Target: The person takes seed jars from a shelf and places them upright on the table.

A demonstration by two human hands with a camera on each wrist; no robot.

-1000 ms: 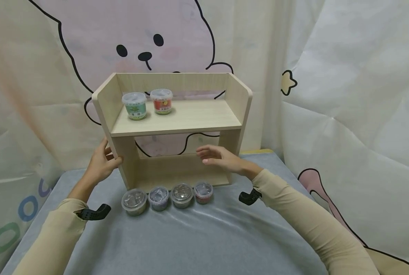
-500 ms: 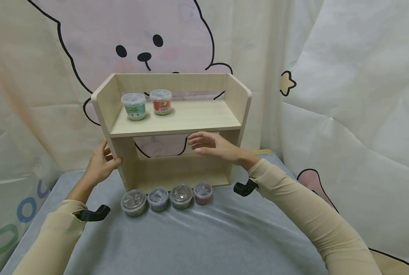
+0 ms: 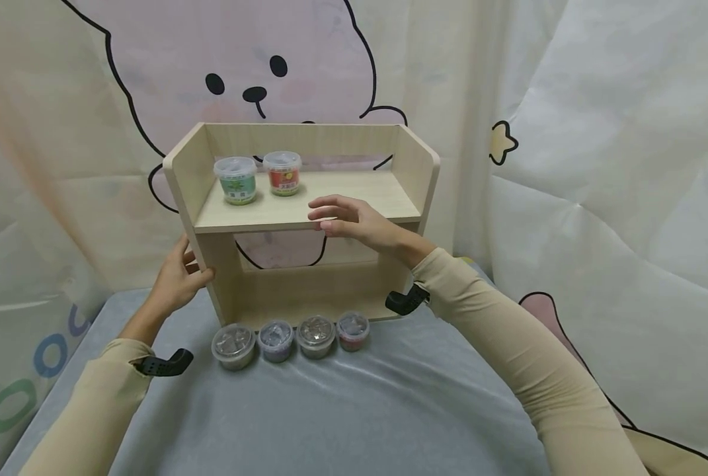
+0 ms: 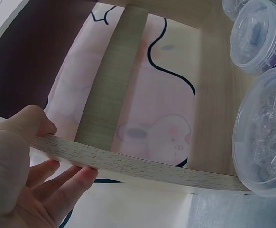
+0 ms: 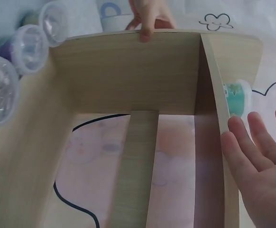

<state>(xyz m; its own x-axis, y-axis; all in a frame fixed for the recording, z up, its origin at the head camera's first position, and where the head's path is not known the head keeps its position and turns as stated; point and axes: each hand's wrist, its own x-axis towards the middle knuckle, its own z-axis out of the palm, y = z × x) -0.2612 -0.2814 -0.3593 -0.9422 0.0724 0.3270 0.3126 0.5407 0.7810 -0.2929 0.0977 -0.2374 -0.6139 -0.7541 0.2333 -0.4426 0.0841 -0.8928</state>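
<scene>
A small two-tier wooden shelf (image 3: 306, 223) stands upright. My left hand (image 3: 178, 277) grips the edge of its left side panel, the thumb on one face and the fingers (image 4: 64, 190) on the other. My right hand (image 3: 359, 221) holds nothing. It is in front of the upper board's front edge, fingers pointing left and lightly bent. On the upper board stand a green-labelled tub (image 3: 237, 182) and a red-labelled tub (image 3: 283, 174), both with clear lids. In the right wrist view the green-labelled tub (image 5: 234, 98) shows just beyond the fingertips.
Several clear-lidded tubs (image 3: 233, 345) stand in a row on the blue-grey cloth-covered table (image 3: 318, 423), in front of the shelf's base. Behind hangs a pale curtain (image 3: 449, 132) with a cartoon bear.
My right hand has moved up and left, from the lower compartment's opening to the upper board's front edge. My left hand keeps its grip on the side panel.
</scene>
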